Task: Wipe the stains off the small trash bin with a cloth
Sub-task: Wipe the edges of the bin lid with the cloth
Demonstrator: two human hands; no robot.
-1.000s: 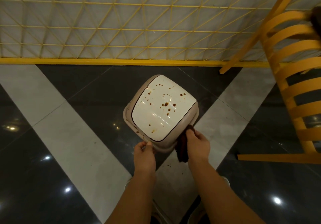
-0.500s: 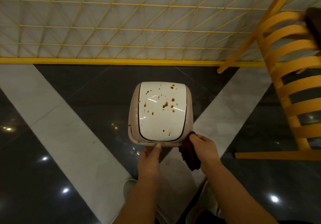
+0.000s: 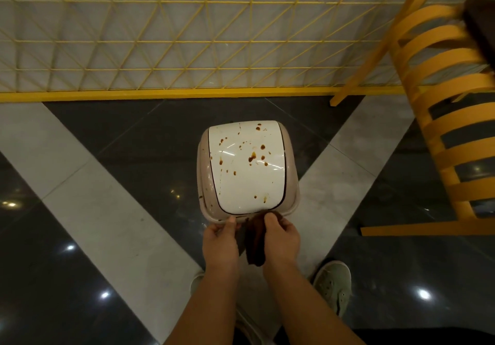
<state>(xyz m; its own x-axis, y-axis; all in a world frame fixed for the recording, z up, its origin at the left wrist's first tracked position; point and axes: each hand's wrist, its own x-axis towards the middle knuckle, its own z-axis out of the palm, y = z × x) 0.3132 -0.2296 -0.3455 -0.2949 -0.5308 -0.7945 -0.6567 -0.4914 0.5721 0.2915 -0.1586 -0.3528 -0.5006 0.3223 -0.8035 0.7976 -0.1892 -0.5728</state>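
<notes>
Item 1: small beige plastic trash bin with a glossy white domed lid (image 3: 246,168), rounded-rectangular in plan. We record it at frame centre, standing on the floor. Its long axis runs 12 to 6 o'clock, tilted slightly toward 1; the near short edge points at us. The lid is smooth, catches light streaks, and carries scattered brown stains (image 3: 252,156), densest toward 1 o'clock of its centre, with a few at 5 o'clock near the front edge. We read no brand, label or writing.

Item 2: dark brown soft cloth (image 3: 254,240), crumpled, hanging at 6 o'clock of the bin between both hands.

Item 3: left hand (image 3: 220,240), thumb pressed on the bin's near rim; whether the hidden fingers curl under the rim we cannot tell.

Item 4: right hand (image 3: 281,236), fingers closed around the cloth, holding its upper end against the bin's near rim.

Item 5: polished stone floor, dark grey tiles with pale grey bands (image 3: 88,210), reflective.

Item 6: yellow wire lattice fence (image 3: 160,50), at 12 o'clock.

Item 7: yellow slatted chair (image 3: 444,119), at 2 o'clock.

Item 8: pale green canvas shoe (image 3: 333,285), at 5 o'clock.
</notes>
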